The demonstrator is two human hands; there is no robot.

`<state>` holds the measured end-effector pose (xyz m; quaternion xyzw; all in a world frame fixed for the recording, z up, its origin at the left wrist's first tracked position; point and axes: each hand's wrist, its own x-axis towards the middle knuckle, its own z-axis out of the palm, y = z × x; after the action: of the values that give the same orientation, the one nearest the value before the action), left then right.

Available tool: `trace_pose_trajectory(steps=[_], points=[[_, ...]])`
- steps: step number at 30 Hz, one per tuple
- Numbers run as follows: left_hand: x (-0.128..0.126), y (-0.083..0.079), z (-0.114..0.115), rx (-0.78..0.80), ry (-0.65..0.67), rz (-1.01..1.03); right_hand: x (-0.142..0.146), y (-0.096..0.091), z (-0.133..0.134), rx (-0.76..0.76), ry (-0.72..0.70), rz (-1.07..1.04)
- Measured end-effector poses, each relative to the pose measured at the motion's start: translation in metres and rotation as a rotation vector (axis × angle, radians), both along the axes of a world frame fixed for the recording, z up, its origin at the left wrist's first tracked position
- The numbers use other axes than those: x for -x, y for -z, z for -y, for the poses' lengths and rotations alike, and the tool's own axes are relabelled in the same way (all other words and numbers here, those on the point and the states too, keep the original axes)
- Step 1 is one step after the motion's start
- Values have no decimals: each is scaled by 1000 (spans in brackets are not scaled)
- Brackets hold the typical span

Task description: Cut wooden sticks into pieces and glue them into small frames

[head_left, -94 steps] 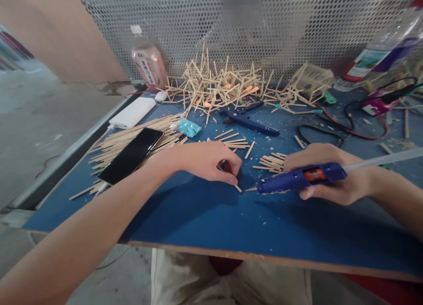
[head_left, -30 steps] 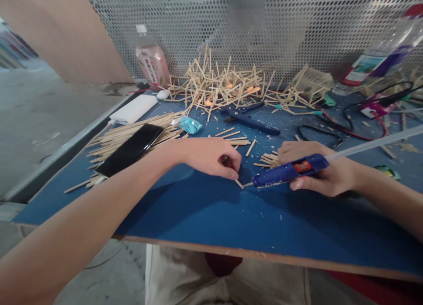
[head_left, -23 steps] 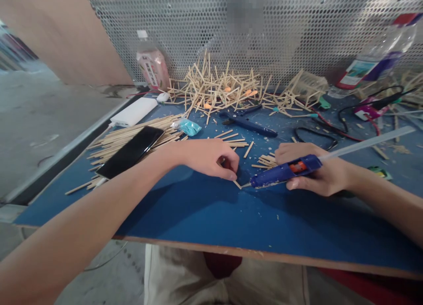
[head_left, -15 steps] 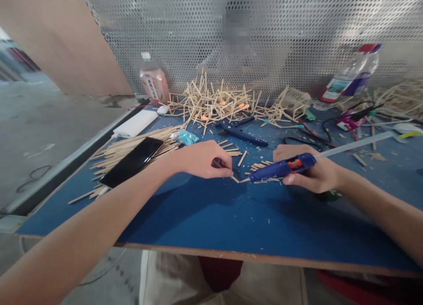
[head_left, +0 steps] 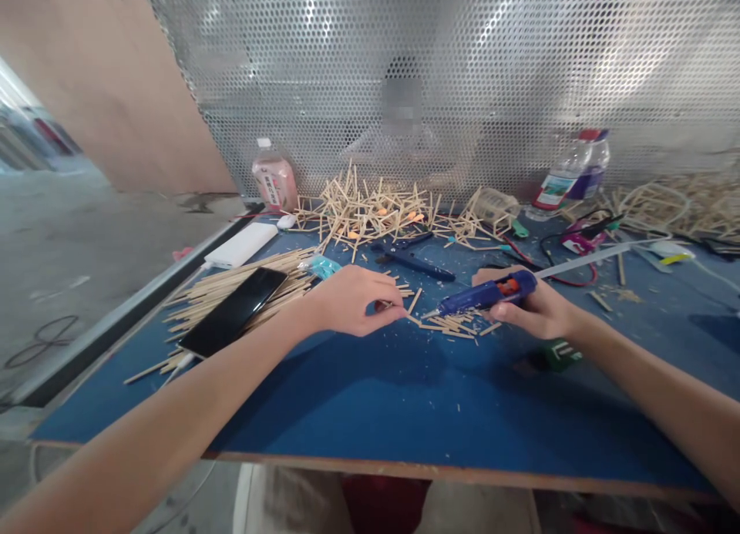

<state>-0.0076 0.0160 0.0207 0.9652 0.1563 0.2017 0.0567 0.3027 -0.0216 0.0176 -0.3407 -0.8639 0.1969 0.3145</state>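
Between thumb and fingers, my left hand (head_left: 361, 301) pinches a short wooden stick (head_left: 412, 318) that points to the right. My right hand (head_left: 537, 310) is wrapped round a blue glue gun (head_left: 489, 293), a long translucent glue stick (head_left: 595, 255) trailing from its back. The gun's nozzle is at the free end of the held stick; whether they touch I cannot tell. Cut short sticks (head_left: 454, 326) lie under and beside the nozzle. A pair of blue pliers (head_left: 416, 263) rests just beyond my left hand. Below my right wrist is a green object (head_left: 562, 354), partly hidden.
Long sticks (head_left: 193, 304) lie at the left under a black phone (head_left: 234, 310), near a white power bank (head_left: 241, 245). A tangle of joined sticks (head_left: 370, 210) stands along the perforated metal panel (head_left: 324, 72). Bottles (head_left: 570, 172), cables and a tipped plastic cup (head_left: 496, 206) are at the back right.
The view has tilted up slightly, so the table sits lower in the picture. Both hands keep their holds; the glue gun's nozzle stays by the stick's end.
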Motion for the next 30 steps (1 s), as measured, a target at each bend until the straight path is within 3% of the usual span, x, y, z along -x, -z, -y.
trace_pose_trajectory(steps=[11,30], points=[[0,-2,3,-18,-43,-10,2,-4,-2,58,-131,15],[-1,0,2,-12,-79,-17,1,-6,1,92,-73,4]])
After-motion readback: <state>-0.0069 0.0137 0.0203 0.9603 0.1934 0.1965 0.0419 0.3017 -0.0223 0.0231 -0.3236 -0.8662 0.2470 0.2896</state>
